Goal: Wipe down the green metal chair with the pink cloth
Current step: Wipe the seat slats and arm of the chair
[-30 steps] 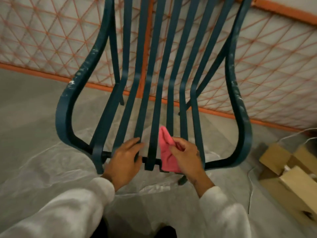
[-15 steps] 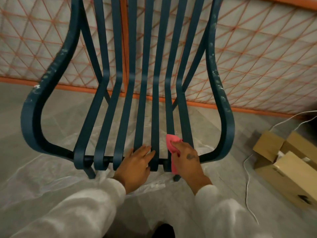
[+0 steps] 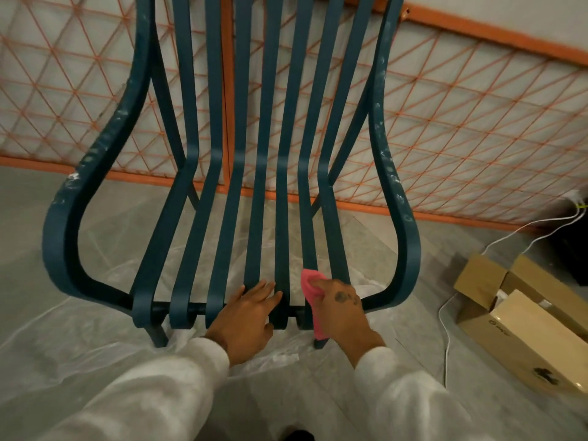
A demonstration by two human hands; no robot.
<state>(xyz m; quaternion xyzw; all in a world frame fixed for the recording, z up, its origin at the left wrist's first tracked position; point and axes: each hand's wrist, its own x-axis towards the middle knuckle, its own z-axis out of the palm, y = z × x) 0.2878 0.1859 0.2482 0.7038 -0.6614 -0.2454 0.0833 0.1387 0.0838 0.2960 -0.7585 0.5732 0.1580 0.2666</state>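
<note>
Slats of the green metal chair (image 3: 57,243) are filling most of the view, running from the backrest down to the front rail of the seat, where their ends are curling over. Pale scuffs are showing along both curved side rails of the chair.

At the chair's front edge the right hand (image 3: 340,310) is gripping the pink cloth (image 3: 310,283) and pressing it against the second slat from the chair's right side rail. Its fingers (image 3: 318,284) are closing over the bunched fabric, with one corner sticking up past them and a strip hanging down below the front rail.

Just beside it, toward the middle of the chair, the left hand (image 3: 246,316) is lying flat on the slat ends, holding nothing. Its fingers (image 3: 264,289) are resting straight and slightly spread across two neighbouring slats. Both arms are wearing white sleeves (image 3: 152,399).

Under the chair, a clear plastic sheet (image 3: 63,338) is covering the grey floor. Behind the chair, an orange lattice panel (image 3: 461,122) is leaning along the wall. To the right of the chair, well apart from it, open cardboard boxes (image 3: 521,329) are sitting on the floor, and a white cable (image 3: 445,332) is trailing between them and the chair.
</note>
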